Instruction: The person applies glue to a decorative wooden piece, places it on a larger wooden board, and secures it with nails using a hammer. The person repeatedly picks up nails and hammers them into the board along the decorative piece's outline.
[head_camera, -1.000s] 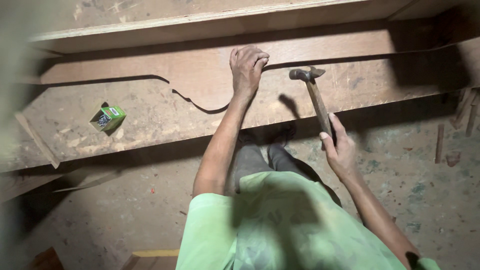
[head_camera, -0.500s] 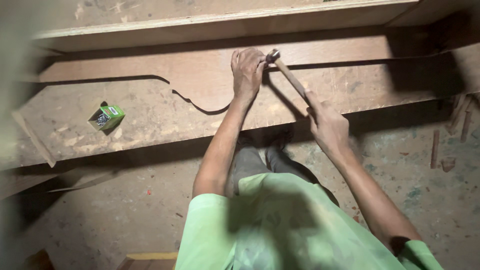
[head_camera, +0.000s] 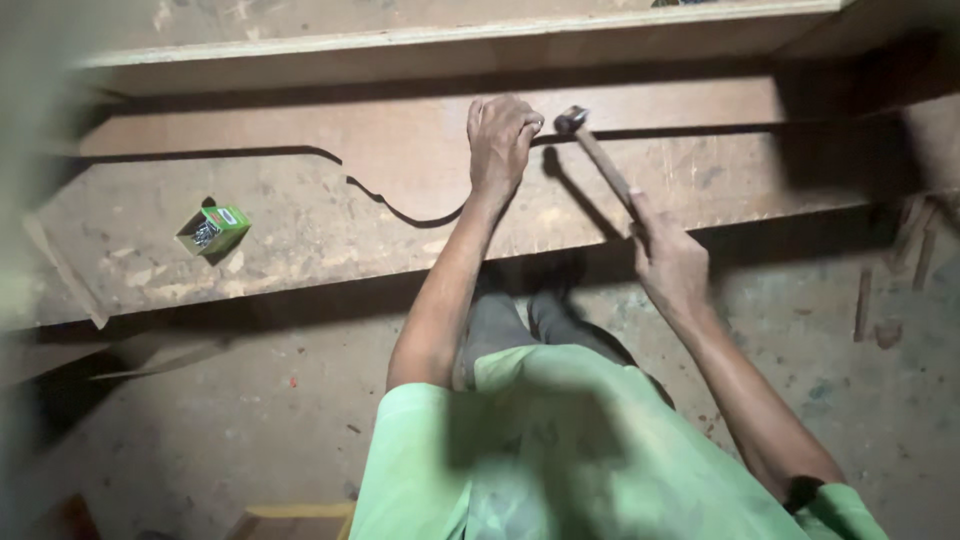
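Brown wooden board (head_camera: 300, 240) with pale scuffed patches, small green box (head_camera: 215, 230) of grey nails, hammer (head_camera: 600, 160): dark grey head, tan wood handle, light green shirt (head_camera: 600, 450), grey dusty floor (head_camera: 200, 420)

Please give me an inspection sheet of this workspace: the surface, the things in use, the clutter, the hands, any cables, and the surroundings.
Surface: wide wooden board, dusty, with a curved cut-out edge; a second board lies behind it.
Things in use: hammer, its head down at the board beside the left hand's fingers; whether a nail is there cannot be told.
Clutter: small green box, open, with small metal pieces inside, lying on the board to the left.
Hands: left hand pressed on the board; right hand closed around the hammer handle.
Cables: nothing seen.
Surroundings: dusty floor with wood scraps at the right.
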